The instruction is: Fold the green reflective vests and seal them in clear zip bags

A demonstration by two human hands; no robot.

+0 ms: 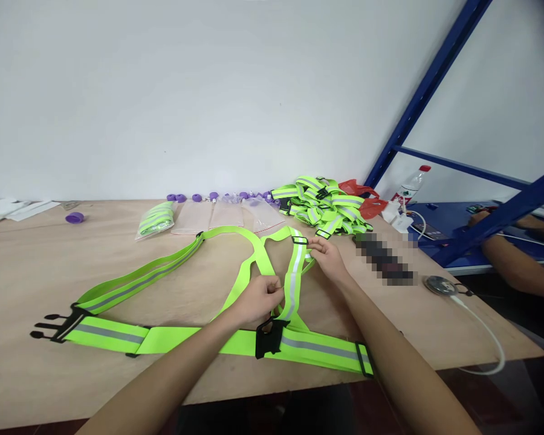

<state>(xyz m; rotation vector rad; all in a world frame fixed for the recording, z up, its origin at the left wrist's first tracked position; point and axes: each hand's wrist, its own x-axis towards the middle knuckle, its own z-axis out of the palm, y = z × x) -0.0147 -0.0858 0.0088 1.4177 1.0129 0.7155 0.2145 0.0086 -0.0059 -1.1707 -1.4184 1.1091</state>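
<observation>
- Across the tabletop (27,374) lies a lime reflective harness (263,260), its straps spread in loops.
- Right hand (329,257): grip pinched on a strap beside a black slider (300,240).
- Left hand (258,296): grip curled in against that strap, above the buckle socket (268,339); whether it clamps, I cannot tell.
- Behind: heaped similar straps (315,211), a filled clear bag (156,219).

Light is soft and bright (upper-right corner dark).
</observation>
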